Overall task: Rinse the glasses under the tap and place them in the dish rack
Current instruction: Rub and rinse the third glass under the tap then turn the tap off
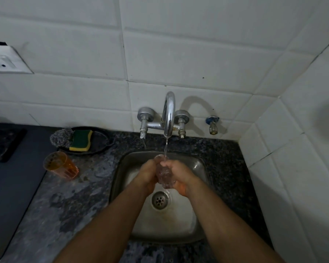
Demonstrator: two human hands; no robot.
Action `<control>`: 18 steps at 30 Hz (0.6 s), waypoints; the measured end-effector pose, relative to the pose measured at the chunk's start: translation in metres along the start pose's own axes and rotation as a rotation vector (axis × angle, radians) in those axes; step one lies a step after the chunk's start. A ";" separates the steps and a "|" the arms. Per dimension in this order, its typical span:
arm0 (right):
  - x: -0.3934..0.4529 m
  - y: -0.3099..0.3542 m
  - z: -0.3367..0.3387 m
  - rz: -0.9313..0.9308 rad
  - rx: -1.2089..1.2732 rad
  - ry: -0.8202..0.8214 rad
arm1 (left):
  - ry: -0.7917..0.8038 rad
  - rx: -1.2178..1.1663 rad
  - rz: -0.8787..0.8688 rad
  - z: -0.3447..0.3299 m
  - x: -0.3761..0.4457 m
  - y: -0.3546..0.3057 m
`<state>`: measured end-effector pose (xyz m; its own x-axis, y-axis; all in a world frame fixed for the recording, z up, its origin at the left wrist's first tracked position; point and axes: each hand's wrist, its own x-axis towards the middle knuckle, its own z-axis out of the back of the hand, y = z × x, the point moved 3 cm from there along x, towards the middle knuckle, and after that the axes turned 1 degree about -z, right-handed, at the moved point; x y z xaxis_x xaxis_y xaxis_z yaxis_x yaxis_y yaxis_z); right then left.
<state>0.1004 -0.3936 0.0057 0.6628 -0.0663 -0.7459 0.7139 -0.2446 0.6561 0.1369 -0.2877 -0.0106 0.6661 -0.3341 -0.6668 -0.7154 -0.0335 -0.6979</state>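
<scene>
A clear glass is held over the steel sink, its mouth tipped up toward the tap. A thin stream of water runs from the spout onto the glass rim. My left hand wraps the glass from the left and my right hand grips it from the right, fingers near the rim. An orange tumbler stands upright on the granite counter left of the sink. No dish rack is in view.
A black dish behind the tumbler holds a steel scrubber and a green-yellow sponge. A dark mat covers the counter at far left. A small blue-handled valve sticks out right of the tap. Tiled walls close the back and right.
</scene>
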 end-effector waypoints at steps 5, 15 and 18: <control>0.000 -0.002 -0.027 0.313 -0.017 -0.010 | -0.047 -0.202 -0.033 0.006 0.008 -0.014; 0.010 -0.009 -0.021 0.453 -0.124 -0.235 | -0.175 -0.230 0.126 0.001 -0.001 -0.010; 0.010 -0.016 -0.022 0.502 -0.162 -0.316 | -0.209 -0.363 0.143 -0.007 0.001 -0.008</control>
<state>0.1004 -0.3694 -0.0100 0.8454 -0.4251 -0.3233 0.3742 0.0396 0.9265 0.1418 -0.2940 -0.0035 0.5567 -0.1635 -0.8145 -0.8064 -0.3418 -0.4826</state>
